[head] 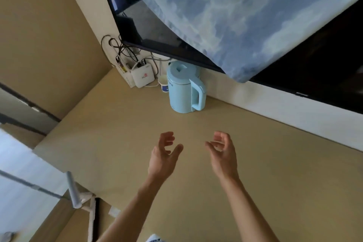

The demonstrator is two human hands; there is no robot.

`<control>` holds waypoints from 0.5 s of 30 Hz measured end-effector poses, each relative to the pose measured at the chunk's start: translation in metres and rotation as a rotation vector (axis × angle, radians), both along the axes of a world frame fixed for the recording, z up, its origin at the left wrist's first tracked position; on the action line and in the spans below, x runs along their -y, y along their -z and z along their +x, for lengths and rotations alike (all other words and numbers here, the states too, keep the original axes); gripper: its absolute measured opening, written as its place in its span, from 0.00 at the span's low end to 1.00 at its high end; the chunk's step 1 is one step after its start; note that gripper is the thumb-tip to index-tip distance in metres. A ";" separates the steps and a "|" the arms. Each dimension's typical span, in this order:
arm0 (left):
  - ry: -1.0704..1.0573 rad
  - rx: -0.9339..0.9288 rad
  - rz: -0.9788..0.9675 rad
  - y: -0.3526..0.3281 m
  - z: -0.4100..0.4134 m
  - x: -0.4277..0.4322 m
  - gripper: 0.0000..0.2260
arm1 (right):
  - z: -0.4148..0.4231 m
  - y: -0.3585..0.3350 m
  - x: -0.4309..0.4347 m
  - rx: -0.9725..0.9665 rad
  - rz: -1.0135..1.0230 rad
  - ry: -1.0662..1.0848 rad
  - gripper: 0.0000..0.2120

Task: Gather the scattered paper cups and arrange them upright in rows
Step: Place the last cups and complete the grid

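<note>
Above the beige tabletop [284, 186], near its middle, two bare forearms reach forward from the bottom edge of the view. The left hand [164, 155] and the right hand [222, 153] hover side by side with a gap between them, palms turned toward each other. Both have fingers loosely curled and thumbs spread, and neither grips anything or touches the surface.

Farther back, by the wall, a light-blue kettle [183, 90] stands upright with its handle to the right. One paper cup [163, 84] stands upright just beside the kettle on its left, partly hidden behind it, white with a blue mark on its side. It is well apart from both hands.

Left of the cup, in the corner, a white router [142, 76] leans against the wall, with a tangle of dark cables [121, 49] above it.

Over the kettle hangs a dark screen [324, 76], and a blue-and-white mottled cloth [235, 15] is draped across most of it.

At the lower left, off the table's edge, a white stand [78, 194] with thin legs is partly visible.
</note>
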State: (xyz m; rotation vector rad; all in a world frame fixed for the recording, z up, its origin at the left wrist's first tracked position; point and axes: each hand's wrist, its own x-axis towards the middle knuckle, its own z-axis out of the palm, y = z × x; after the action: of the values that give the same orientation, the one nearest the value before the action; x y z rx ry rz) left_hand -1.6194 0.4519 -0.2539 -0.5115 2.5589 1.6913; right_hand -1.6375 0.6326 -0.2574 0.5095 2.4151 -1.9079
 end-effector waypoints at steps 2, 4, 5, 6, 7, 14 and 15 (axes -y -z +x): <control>0.006 0.006 -0.003 0.013 -0.045 0.027 0.19 | -0.017 0.008 0.013 0.037 0.000 0.027 0.20; 0.026 0.011 -0.038 0.027 -0.092 0.052 0.20 | -0.027 0.015 0.020 0.064 0.007 0.067 0.19; 0.048 0.025 -0.069 0.035 -0.117 0.064 0.20 | -0.031 0.020 0.024 0.073 0.013 0.084 0.19; 0.075 0.044 -0.099 0.043 -0.140 0.073 0.20 | -0.032 0.023 0.026 0.079 0.022 0.095 0.18; 0.103 0.065 -0.121 0.050 -0.162 0.082 0.20 | -0.033 0.025 0.027 0.086 0.031 0.103 0.18; 0.329 0.093 -0.440 0.093 -0.291 0.118 0.26 | -0.019 0.049 0.033 0.147 0.047 0.211 0.20; 0.351 0.091 -0.490 0.098 -0.303 0.121 0.26 | -0.014 0.050 0.034 0.154 0.051 0.220 0.20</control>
State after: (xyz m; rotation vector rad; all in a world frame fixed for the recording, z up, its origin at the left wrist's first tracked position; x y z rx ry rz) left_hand -1.9224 0.3308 -0.3519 -0.1258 2.7792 0.9141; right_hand -1.6517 0.5990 -0.3078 0.9236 2.4002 -1.8066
